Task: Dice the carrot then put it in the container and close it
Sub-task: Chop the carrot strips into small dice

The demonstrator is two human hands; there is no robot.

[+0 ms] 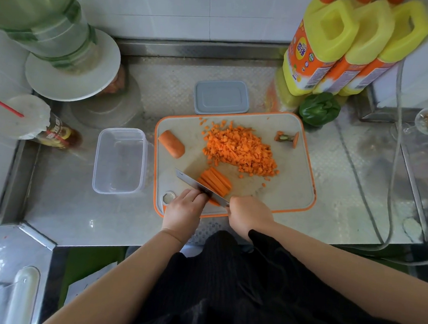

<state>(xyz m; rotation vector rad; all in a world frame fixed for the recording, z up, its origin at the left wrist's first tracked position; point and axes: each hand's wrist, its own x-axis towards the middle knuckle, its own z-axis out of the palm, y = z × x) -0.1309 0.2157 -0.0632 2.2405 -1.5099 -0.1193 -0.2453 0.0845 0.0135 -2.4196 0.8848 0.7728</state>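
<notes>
A white cutting board (291, 189) with an orange rim lies on the steel counter. A heap of diced carrot (238, 150) covers its middle. A bundle of carrot sticks (215, 180) lies near the front, under the blade of a knife (194, 183). My right hand (248, 214) grips the knife's handle. My left hand (185, 207) holds the near end of the sticks with curled fingers, right beside the blade. A carrot chunk (171, 143) lies at the board's left, the cut-off carrot top (287, 138) at its right. A clear container (119, 161) stands left of the board, its grey lid (221, 97) behind the board.
Three yellow bottles (340, 47) stand at the back right, with a green pepper (319, 109) in front of them. A green water jug (41, 18) on a white stand, a cup with a red straw (25, 117) and a sauce bottle (61, 135) crowd the left. A cable (392, 172) runs along the right.
</notes>
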